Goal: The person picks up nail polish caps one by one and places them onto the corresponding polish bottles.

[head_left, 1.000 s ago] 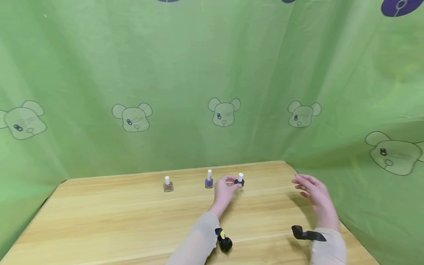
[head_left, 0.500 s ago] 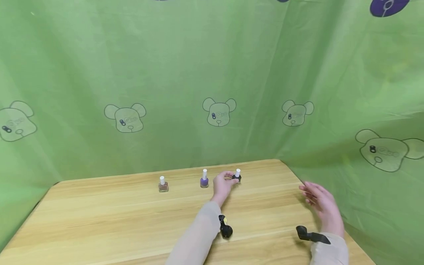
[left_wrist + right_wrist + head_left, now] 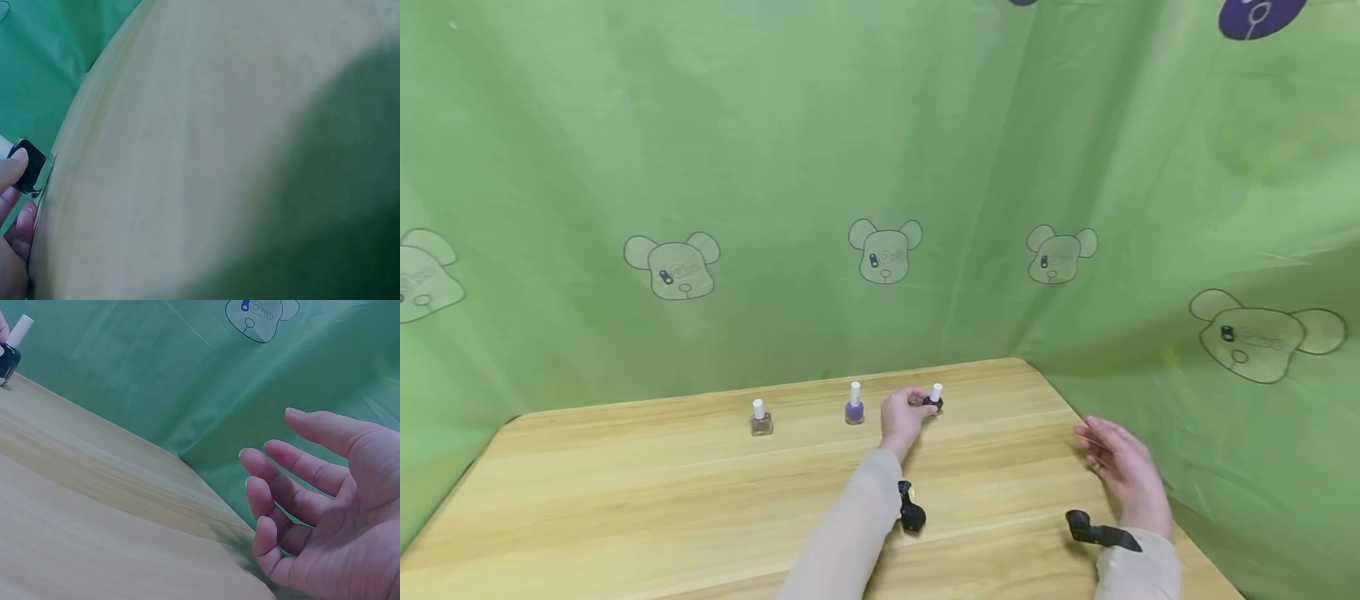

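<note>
My left hand point(image 3: 901, 418) pinches a nail polish bottle point(image 3: 932, 405) with black polish and a white cap, at the back of the table. In the left wrist view my thumb lies across the dark face of this bottle point(image 3: 32, 170), and its base is close to or on the wood. A purple nail polish bottle point(image 3: 854, 412) stands just left of that hand. Farther left stands a brownish-pink nail polish bottle point(image 3: 761, 423), also white-capped. My right hand point(image 3: 1123, 467) hovers by the table's right edge, fingers loosely bent, holding nothing; the right wrist view shows its palm point(image 3: 369, 519).
The wooden table point(image 3: 700, 500) has a rounded far right corner. A green curtain point(image 3: 790, 333) printed with bear heads hangs behind it and along its right side, near my right hand. Black wrist cameras sit on both sleeves.
My left hand has shifted the black bottle slightly right and back, widening its gap from the purple one. My right hand has drawn right and a little nearer. The head view has turned slightly right.
</note>
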Demonstrator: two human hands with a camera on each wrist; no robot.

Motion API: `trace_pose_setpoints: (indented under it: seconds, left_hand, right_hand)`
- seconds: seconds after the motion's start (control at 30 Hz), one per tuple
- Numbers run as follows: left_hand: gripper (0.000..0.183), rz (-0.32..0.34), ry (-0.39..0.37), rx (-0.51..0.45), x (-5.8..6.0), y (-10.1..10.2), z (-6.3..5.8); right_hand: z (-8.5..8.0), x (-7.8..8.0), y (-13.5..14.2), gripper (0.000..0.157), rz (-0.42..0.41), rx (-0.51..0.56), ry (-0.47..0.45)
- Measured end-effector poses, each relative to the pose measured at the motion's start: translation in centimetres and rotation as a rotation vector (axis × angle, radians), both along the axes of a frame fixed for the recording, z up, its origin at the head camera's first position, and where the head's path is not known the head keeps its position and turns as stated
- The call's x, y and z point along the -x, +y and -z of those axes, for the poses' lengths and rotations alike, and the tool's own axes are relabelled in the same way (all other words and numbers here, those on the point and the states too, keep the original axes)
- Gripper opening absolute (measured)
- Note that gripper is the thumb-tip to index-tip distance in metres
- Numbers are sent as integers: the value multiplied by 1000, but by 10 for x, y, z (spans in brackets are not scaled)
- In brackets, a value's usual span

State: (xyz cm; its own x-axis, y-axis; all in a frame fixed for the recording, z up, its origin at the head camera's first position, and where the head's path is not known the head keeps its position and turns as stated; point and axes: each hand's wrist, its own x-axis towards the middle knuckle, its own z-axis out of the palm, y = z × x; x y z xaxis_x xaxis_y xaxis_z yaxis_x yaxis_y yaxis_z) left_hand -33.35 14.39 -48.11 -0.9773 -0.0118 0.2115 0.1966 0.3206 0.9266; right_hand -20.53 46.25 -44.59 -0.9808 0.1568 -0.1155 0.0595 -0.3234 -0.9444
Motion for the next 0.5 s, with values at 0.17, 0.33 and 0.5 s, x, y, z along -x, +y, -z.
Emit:
trace_pose_setpoints:
  seconds: [0.17,0.33,0.5]
  left_hand:
    - [25,9,-15,24,-1,-5,-3]
    - [28,38,-31,19,-1,-8,-2]
    - [43,96,-36,-22,0,-11,-1]
  right_hand:
    - [-1,1,-1,13,-1,-15,5]
    - [-4,0,-6,12,-12,-51,1]
    - [-12,-1,-10,10,-15,-89,-21]
